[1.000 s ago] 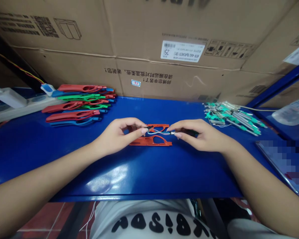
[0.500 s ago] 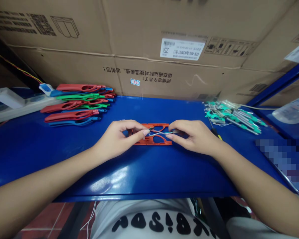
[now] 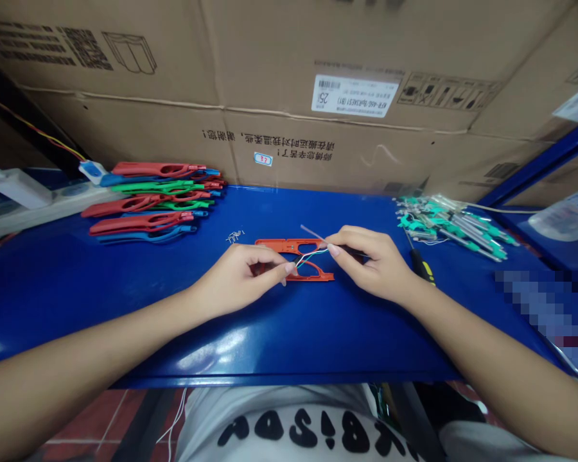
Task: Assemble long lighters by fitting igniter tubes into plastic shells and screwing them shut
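Note:
My left hand (image 3: pixel 257 274) is closed in a pinch on a small dark part at the end of a white and a green wire (image 3: pixel 310 255). These wires run across to my right hand (image 3: pixel 373 262), whose thumb and forefinger are pressed together on their other end. A thin clear tube (image 3: pixel 312 232) sticks out up and left from the right fingertips. Whatever else lies inside the right hand is hidden. Beneath the wires, two orange plastic lighter shell halves (image 3: pixel 275 246) lie on the blue table, partly covered by my left fingers.
Red, green and blue lighter shells (image 3: pixel 149 204) are stacked at the left by a power strip (image 3: pixel 72 200). Small screws (image 3: pixel 235 237) lie beyond my left hand. At the right are metal-tubed teal parts (image 3: pixel 455 224) and a black-yellow screwdriver (image 3: pixel 422 268). A cardboard box (image 3: pixel 270 83) stands behind.
My left hand has moved slightly down and right, uncovering the screws and more of the orange shells. The clear tube now points up and left from my right fingers.

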The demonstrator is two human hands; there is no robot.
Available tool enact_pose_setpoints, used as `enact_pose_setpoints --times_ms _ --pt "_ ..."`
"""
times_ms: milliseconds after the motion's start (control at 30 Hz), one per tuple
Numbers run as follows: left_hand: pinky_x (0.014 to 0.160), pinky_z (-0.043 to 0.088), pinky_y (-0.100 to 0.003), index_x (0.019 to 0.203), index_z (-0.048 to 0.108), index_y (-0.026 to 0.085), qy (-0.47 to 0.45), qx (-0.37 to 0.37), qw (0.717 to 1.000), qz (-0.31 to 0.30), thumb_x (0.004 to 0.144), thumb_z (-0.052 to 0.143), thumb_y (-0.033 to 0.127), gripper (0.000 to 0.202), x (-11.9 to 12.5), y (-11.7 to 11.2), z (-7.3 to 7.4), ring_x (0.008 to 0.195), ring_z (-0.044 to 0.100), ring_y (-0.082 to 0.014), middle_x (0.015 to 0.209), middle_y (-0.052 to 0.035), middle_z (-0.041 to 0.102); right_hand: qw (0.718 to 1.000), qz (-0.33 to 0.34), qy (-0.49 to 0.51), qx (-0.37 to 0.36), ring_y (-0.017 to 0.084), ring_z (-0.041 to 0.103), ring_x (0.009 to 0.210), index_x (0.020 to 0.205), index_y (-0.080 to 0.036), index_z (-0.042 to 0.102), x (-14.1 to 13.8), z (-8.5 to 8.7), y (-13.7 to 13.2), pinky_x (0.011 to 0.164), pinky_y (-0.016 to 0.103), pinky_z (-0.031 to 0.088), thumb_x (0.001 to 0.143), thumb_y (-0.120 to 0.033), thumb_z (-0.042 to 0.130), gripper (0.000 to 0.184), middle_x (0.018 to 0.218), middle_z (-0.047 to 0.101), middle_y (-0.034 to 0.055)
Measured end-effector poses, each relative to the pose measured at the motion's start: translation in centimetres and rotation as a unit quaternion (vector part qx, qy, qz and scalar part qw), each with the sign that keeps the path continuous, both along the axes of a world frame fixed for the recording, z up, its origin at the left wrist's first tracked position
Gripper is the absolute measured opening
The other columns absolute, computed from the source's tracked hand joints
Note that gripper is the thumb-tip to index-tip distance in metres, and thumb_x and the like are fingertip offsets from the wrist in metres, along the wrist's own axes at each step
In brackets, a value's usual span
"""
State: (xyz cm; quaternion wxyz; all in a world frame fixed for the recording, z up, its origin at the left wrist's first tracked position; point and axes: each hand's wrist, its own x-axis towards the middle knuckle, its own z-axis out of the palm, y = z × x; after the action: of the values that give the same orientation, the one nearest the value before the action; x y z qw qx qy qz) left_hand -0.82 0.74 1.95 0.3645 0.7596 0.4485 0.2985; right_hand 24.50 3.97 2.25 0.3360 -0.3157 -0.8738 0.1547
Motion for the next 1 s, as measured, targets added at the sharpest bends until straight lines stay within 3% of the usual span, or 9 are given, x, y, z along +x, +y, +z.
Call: enact_pose_setpoints --times_ms 167,400,600,700,800,900,1000 --pt "0.064 0.05 -0.027 0.077 0.074 0.017 0.011 0.006 1.0 -0.004 0.094 0.058 0.037 0.031 -0.2 0.3 -0.2 0.071 0.066 -0.0169 0.075 -0.003 0.074 0.999 0.036 0.03 -0.002 0.017 0.061 0.08 0.11 -0.023 0.07 0.1 -0.2 0.2 0.072 0.032 0.05 0.1 -0.026 0.053 0.02 0.092 0.069 0.0054" --pt "0.069 0.05 -0.027 0.091 0.077 0.019 0.029 0.098 0.994 0.026 0.094 0.061 0.036 0.024 -1.0 1.1 -0.6 0.078 0.067 -0.0172 0.088 -0.0035 0.077 0.991 0.122 -0.014 -0.06 0.013 0.056 0.073 0.121 -0.025 0.069 1.2 1.0 0.2 0.061 0.026 0.047 0.095 -0.024 0.06 0.027 0.099 0.063 0.0056" --pt "0.075 0.051 -0.031 0.103 0.077 0.022 0.062 0.166 0.984 0.006 0.095 0.06 0.032 0.021 -1.4 1.3 -1.0 0.081 0.067 -0.0179 0.095 -0.0042 0.078 0.978 0.179 -0.067 -0.087 0.015 0.06 0.084 0.122 -0.027 0.07 1.6 1.5 0.2 0.07 0.028 0.05 0.097 -0.02 0.055 0.03 0.107 0.063 0.0071" --pt "0.078 0.052 -0.033 0.105 0.076 0.022 0.091 0.205 0.974 -0.011 0.097 0.059 0.03 0.021 -1.4 1.3 -1.1 0.083 0.067 -0.0189 0.095 -0.0046 0.078 0.975 0.169 -0.096 -0.104 0.018 0.063 0.091 0.129 -0.026 0.065 1.6 1.8 0.2 0.077 0.031 0.051 0.098 -0.021 0.052 0.033 0.111 0.067 0.0081" --pt "0.077 0.052 -0.033 0.106 0.075 0.021 0.114 0.23 0.966 -0.02 0.098 0.057 0.03 0.022 -1.4 1.3 -1.2 0.083 0.066 -0.0189 0.093 -0.0053 0.078 0.969 0.132 -0.123 -0.17 0.015 0.063 0.078 0.133 -0.023 0.055 1.8 1.8 0.2 0.067 0.028 0.051 0.098 -0.027 0.054 0.035 0.103 0.069 0.0068" --pt "0.079 0.052 -0.033 0.105 0.074 0.019 0.125 0.256 0.958 -0.035 0.1 0.055 0.028 0.022 -1.3 1.4 -1.4 0.084 0.066 -0.0187 0.095 -0.0057 0.077 0.958 0.099 -0.142 -0.227 0.014 0.061 0.07 0.12 -0.021 0.054 1.9 1.7 0.4 0.06 0.025 0.049 0.096 -0.03 0.057 0.026 0.087 0.068 0.003" --pt "0.082 0.051 -0.034 0.105 0.072 0.017 0.141 0.267 0.952 -0.05 0.1 0.055 0.026 0.02 -1.2 1.5 -1.6 0.087 0.067 -0.0196 0.099 -0.0068 0.076 0.956 0.087 -0.163 -0.23 0.013 0.059 0.065 0.104 -0.019 0.06 2.1 1.7 0.6 0.056 0.024 0.046 0.094 -0.029 0.06 0.014 0.077 0.065 0.0008"
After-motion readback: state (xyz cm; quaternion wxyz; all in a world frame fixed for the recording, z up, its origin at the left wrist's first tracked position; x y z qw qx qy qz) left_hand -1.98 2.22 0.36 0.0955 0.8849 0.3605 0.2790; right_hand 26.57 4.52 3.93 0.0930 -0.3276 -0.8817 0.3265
